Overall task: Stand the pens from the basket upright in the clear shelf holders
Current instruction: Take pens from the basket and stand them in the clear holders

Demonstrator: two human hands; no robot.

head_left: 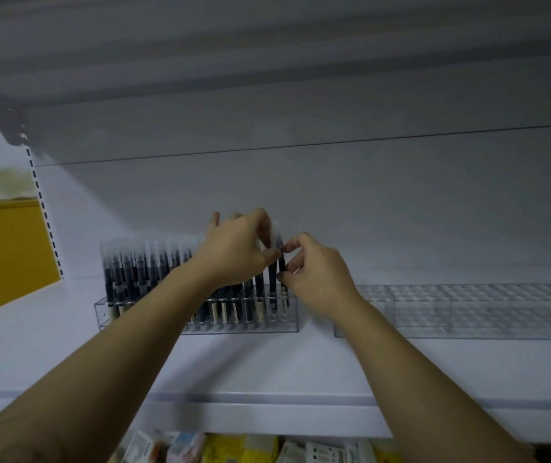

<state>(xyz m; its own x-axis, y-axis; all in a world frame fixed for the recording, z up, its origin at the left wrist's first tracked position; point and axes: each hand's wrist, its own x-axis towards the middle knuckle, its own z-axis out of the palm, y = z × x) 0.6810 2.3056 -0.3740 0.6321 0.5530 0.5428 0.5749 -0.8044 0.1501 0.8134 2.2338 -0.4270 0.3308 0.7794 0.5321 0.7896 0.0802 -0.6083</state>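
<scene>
Pinching pen [282, 267]: right hand [317, 275] fingers | gripping neighbouring pen [272, 277]: left hand [234, 252] fingers | over holder [197, 327]

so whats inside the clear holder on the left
Dark pens with frosted caps stand upright in rows in the left holder, filling most of it. The left hand and forearm cover its middle slots, and the right hand pinches one pen at its right end.

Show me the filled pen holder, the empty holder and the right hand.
filled pen holder [267, 325]: head view, front wall.
empty holder [468, 329]: head view, front wall.
right hand [321, 272]: head view, back of hand.
</scene>
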